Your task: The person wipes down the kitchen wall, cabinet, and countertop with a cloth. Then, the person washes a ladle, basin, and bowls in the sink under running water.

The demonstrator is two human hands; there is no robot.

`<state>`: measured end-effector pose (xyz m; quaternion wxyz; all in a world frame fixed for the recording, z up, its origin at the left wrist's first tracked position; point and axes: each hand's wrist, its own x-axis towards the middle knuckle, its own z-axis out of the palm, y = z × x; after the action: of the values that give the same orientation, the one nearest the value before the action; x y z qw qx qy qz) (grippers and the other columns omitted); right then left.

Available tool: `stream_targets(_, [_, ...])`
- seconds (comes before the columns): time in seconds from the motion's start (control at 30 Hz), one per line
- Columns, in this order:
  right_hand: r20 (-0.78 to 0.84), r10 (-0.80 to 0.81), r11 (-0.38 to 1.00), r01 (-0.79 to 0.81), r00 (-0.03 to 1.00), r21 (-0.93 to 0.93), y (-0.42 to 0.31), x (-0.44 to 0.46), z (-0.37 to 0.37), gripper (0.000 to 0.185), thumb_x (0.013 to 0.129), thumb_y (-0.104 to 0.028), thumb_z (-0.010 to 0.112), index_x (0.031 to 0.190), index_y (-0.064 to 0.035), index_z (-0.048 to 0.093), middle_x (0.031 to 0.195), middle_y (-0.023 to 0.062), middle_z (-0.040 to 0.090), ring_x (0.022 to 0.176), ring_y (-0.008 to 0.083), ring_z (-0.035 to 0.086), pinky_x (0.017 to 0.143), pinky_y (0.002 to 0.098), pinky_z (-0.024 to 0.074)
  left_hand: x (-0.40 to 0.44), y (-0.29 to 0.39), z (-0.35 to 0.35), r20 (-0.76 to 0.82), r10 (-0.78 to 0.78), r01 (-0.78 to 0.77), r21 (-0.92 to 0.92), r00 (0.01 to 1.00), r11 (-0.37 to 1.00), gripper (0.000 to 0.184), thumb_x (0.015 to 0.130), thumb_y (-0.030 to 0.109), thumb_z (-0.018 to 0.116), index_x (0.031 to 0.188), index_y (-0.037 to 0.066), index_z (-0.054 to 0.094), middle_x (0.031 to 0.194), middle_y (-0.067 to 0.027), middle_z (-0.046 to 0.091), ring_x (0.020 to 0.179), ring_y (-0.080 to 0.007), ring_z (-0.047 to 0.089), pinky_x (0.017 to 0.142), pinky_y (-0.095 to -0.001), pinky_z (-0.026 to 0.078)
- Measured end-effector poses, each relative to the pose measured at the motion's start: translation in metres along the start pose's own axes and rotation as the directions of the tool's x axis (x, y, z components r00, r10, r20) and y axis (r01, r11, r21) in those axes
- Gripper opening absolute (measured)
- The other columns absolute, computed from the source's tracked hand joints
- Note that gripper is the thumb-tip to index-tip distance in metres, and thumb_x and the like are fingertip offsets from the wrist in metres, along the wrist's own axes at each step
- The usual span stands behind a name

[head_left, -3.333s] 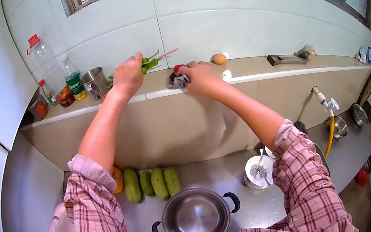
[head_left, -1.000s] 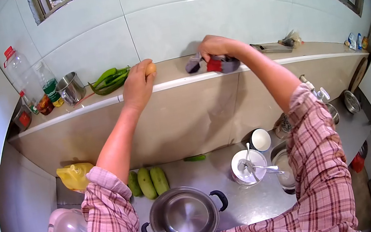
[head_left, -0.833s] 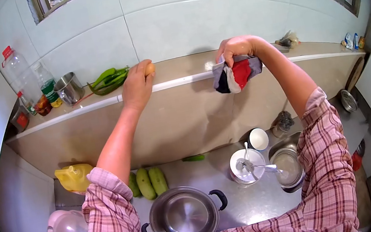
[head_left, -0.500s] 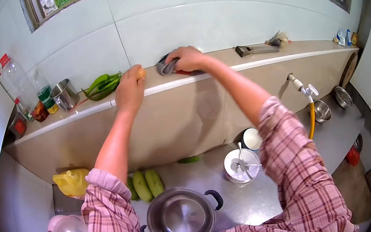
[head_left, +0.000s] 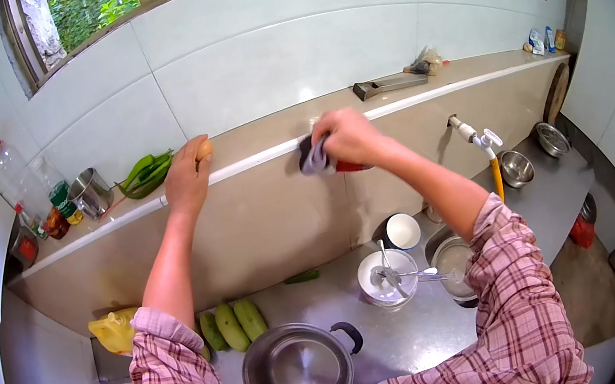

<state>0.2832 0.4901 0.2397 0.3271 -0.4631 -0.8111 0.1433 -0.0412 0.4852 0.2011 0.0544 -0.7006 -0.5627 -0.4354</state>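
A person in a pink plaid shirt (head_left: 508,304) reached both bare hands to a beige ledge (head_left: 257,137) below a window (head_left: 95,14). The left hand (head_left: 188,176) was curled around a brown egg (head_left: 204,149), one side of it showing past the fingers; whether the egg touched the ledge could not be told. Green chili peppers (head_left: 148,175) lay just left of that hand, near a metal cup (head_left: 90,194). The right hand (head_left: 347,136) clutched a bunched gray, red and dark cloth (head_left: 316,159) at the ledge's white front edge. On the metal counter (head_left: 448,336) below stood a two-handled steel pot (head_left: 297,366), with green gourds (head_left: 230,326) behind it to the left and a white bowl (head_left: 374,292) holding spoons (head_left: 382,247) to the right. Farther right, a white tap (head_left: 479,135) with a yellow hose (head_left: 498,179) jutted from the wall.
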Motion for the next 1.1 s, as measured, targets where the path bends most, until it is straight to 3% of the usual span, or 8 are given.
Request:
stream_targets(0.17, [-0.35,-0.064,0.998,0.054,0.935,-0.039,0.03,0.057,-0.037,0.033,0.072,-0.008,0.055,0.102,-0.0098,0.072,0.094,0.0199,0.066,0.09,0.0361,0.062,0.083,0.0388,0.051,0.001,0.007,-0.003,0.011,0.034,-0.034,0.002,0.999,0.999,0.034,0.09,0.018,0.06,0.124,0.024,0.062,0.12,-0.0031,0.062,0.105,-0.0255,0.06,0.088,-0.0365,0.049])
stream_targets(0.33, [-0.081,0.218,0.87,-0.231,0.973,-0.436,0.023,0.097,0.018,0.039,0.075,-0.023,0.06,0.112,-0.0155,0.071,0.107,0.0197,0.069,0.106,0.0321,0.064,0.089,0.0399,0.0519,0.003,0.002,-0.002,0.053,0.018,-0.022,0.068,0.998,0.997,0.038,0.092,0.018,0.059,0.129,0.023,0.06,0.124,-0.0054,0.062,0.109,-0.0249,0.059,0.09,-0.034,0.048])
stream_targets(0.4, [0.146,0.35,0.934,-0.358,0.925,0.026,-0.004,0.093,0.024,0.033,0.074,-0.022,0.058,0.102,-0.0162,0.074,0.092,0.0152,0.072,0.088,0.0286,0.069,0.083,0.0393,0.0533,0.002,0.001,0.0,0.041,0.009,-0.011,0.063,0.999,0.998,0.038,0.092,0.019,0.059,0.129,0.024,0.06,0.123,-0.0046,0.062,0.108,-0.0247,0.06,0.089,-0.0343,0.049])
stream_targets(0.53, [0.146,0.081,0.996,-0.086,0.986,0.033,-0.05,0.068,0.039,0.029,0.076,-0.012,0.053,0.093,-0.0146,0.076,0.078,0.0148,0.07,0.066,0.0283,0.067,0.069,0.0404,0.0537,0.004,0.0,0.001,0.049,-0.014,0.014,0.007,0.999,1.0,0.037,0.091,0.02,0.059,0.127,0.024,0.061,0.119,-0.0031,0.064,0.107,-0.0252,0.06,0.089,-0.0352,0.049])
stream_targets(0.73, [-0.133,-0.548,0.818,0.497,0.826,-0.289,-0.009,-0.005,0.053,0.02,0.067,-0.008,0.064,0.084,-0.0148,0.071,0.096,0.0102,0.057,0.092,0.0325,0.057,0.079,0.0426,0.0502,0.003,-0.002,0.0,0.051,0.005,-0.004,-0.037,0.999,0.999,0.035,0.092,0.021,0.06,0.127,0.022,0.062,0.124,-0.0045,0.064,0.11,-0.0229,0.061,0.093,-0.0325,0.047])
stream_targets(0.83, [-0.237,-0.525,0.833,0.438,0.817,-0.337,0.04,-0.034,0.041,0.021,0.063,-0.006,0.065,0.082,-0.0138,0.07,0.098,0.008,0.057,0.096,0.0302,0.055,0.079,0.0422,0.0496,0.004,-0.009,0.0,0.073,0.0,0.008,-0.106,0.997,0.994,0.037,0.091,0.018,0.061,0.128,0.021,0.062,0.124,-0.0056,0.064,0.111,-0.0222,0.061,0.094,-0.0327,0.047])
stream_targets(1.0, [-0.432,0.073,0.987,-0.127,0.899,-0.097,0.141,-0.072,-0.002,0.023,0.07,-0.006,0.058,0.086,-0.0102,0.074,0.093,0.0145,0.064,0.093,0.0345,0.061,0.083,0.0421,0.0501,0.011,-0.012,0.005,0.108,0.044,-0.028,-0.141,0.993,0.99,0.035,0.09,0.014,0.06,0.125,0.016,0.064,0.121,-0.0083,0.066,0.108,-0.0237,0.062,0.093,-0.0326,0.048])
stream_targets(1.1, [-0.584,0.488,0.864,-0.263,0.649,0.429,0.171,-0.072,-0.043,0.024,0.072,-0.005,0.055,0.087,-0.0033,0.073,0.095,0.0188,0.067,0.092,0.0341,0.062,0.083,0.0429,0.0502,0.023,-0.016,0.013,0.15,0.039,-0.013,-0.171,0.988,0.985,0.036,0.087,0.015,0.064,0.123,0.011,0.065,0.115,-0.0103,0.068,0.101,-0.0227,0.065,0.09,-0.0317,0.049])
